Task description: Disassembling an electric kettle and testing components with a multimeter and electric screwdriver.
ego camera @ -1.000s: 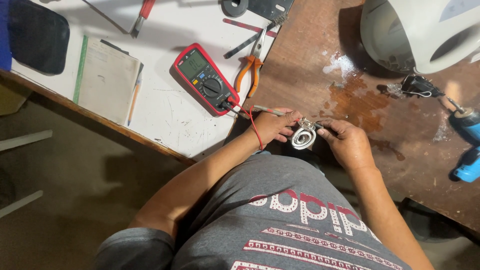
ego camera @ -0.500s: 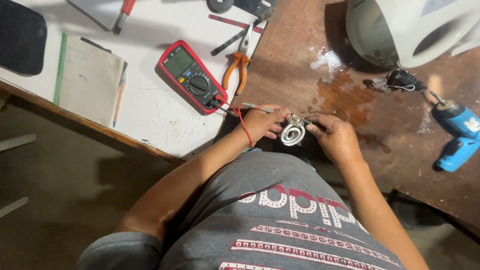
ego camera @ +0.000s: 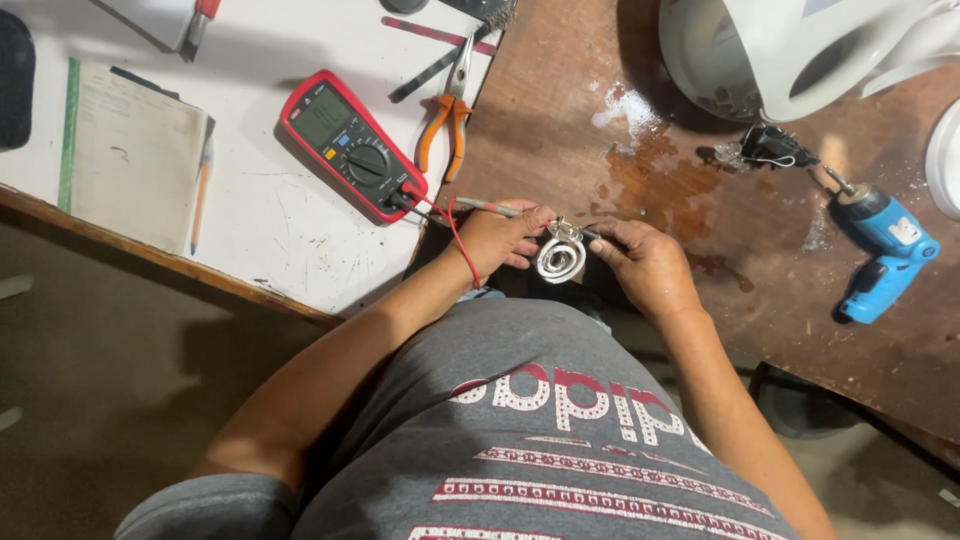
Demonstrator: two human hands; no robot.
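Coiled metal part point(ego camera: 560, 258) — held between left hand point(ego camera: 500, 240) and right hand point(ego camera: 645, 262).

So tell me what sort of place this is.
Probably a small repair workbench: a red multimeter with probes, orange-handled pliers, a blue cordless screwdriver, and a round metal part between both hands.

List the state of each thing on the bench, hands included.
Left hand: holding the red probe against the round metal part.
Right hand: pressing a dark probe to that part.
Multimeter: flat, leads plugged in.
Orange pliers: lying flat, unheld.
Blue drill: on its side.
White kettle body: tipped over.
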